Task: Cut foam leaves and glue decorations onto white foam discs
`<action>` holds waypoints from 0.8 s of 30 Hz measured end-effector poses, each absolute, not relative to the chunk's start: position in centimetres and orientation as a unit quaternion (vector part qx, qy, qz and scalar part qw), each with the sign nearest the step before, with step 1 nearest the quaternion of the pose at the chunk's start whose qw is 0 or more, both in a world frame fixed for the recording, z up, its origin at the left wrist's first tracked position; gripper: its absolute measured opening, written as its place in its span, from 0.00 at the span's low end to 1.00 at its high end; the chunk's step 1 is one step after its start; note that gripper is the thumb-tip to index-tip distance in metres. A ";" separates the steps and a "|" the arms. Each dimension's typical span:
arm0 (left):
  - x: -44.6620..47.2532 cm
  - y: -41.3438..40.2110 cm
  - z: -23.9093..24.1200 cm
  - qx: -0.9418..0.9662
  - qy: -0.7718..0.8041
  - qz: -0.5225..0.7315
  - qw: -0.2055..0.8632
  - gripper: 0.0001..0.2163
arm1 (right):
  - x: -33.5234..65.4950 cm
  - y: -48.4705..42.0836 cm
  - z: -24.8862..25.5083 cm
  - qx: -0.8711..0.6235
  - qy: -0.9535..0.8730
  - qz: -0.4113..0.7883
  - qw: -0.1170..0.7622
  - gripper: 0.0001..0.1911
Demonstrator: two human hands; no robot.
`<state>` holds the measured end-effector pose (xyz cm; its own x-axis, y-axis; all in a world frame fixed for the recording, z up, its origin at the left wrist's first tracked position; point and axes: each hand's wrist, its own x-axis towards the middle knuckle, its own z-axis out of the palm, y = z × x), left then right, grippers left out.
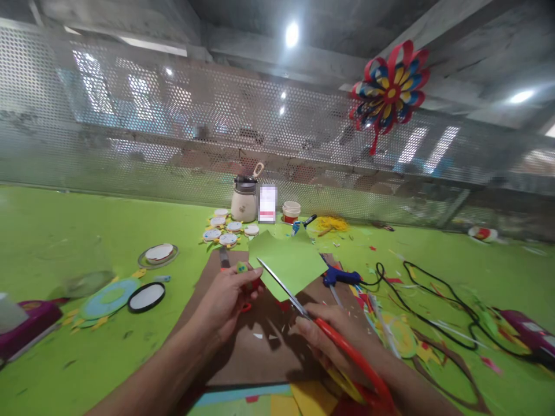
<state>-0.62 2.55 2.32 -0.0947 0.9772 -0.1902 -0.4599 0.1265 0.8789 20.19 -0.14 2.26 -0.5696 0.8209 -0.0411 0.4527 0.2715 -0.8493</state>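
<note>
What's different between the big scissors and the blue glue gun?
The scissors have red and yellow handles and silvery blades, but the glue gun is mostly dark blue. The scissors are held in the right hand, while no hand is on the glue gun. In this picture, the scissors also look longer than the glue gun. Both are tools close to the green paper.

Red-handled scissors (340, 340), tilted, green paper sheet (295, 254) behind

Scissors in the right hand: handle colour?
Handles are red with some yellow; best seen in the head view.
</note>
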 end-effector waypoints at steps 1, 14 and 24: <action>-0.6 2.6 2.4 0.292 0.442 0.595 0.604 0.05 | 20.2 -0.1 2.3 -0.411 -0.769 0.443 0.208 0.28; -0.8 2.6 1.9 0.298 0.441 0.582 0.615 0.08 | 20.2 0.0 2.1 -0.404 -0.752 0.474 0.214 0.29; -0.9 2.8 2.0 0.286 0.445 0.577 0.622 0.06 | 19.7 -0.5 2.3 -0.456 -0.709 0.489 0.225 0.30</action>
<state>-0.88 2.79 1.98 -0.0621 0.9728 -0.2231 -0.4645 0.1697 0.8692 19.75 -0.54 2.28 -0.4836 0.8662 -0.1262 0.4264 0.1072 -0.8982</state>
